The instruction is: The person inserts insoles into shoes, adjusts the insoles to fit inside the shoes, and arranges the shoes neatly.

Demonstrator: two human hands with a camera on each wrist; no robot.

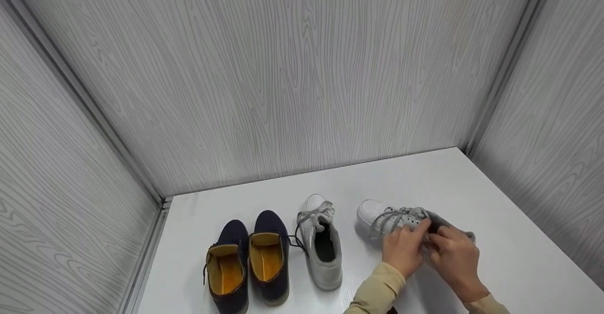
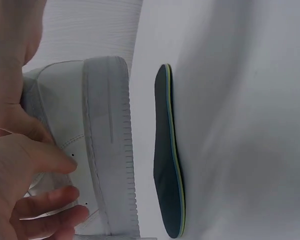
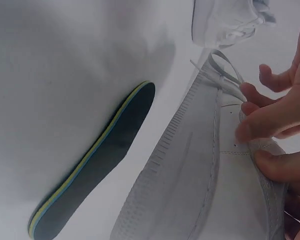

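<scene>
A white sneaker point(image 1: 370, 212) with grey laces and a grey lining points left on the table, both hands at its near side. My left hand point(image 1: 402, 251) pinches the edge beside the lace holes; some of its fingers point(image 2: 47, 202) lie against the shoe's white side. My right hand point(image 1: 455, 257) grips the collar near the opening, its fingertips partly hidden inside. On the table beside the sole lies a dark insole point(image 2: 167, 155) with a yellow-and-blue edge, also plain in the right wrist view.
A second white sneaker point(image 1: 332, 274) stands left of the hands, toe toward the back wall. Further left are two dark navy shoes point(image 1: 233, 231) with orange-yellow insides, side by side. Wood-grain panels point(image 1: 292, 78) close in the white table point(image 1: 509, 238) at the back and sides.
</scene>
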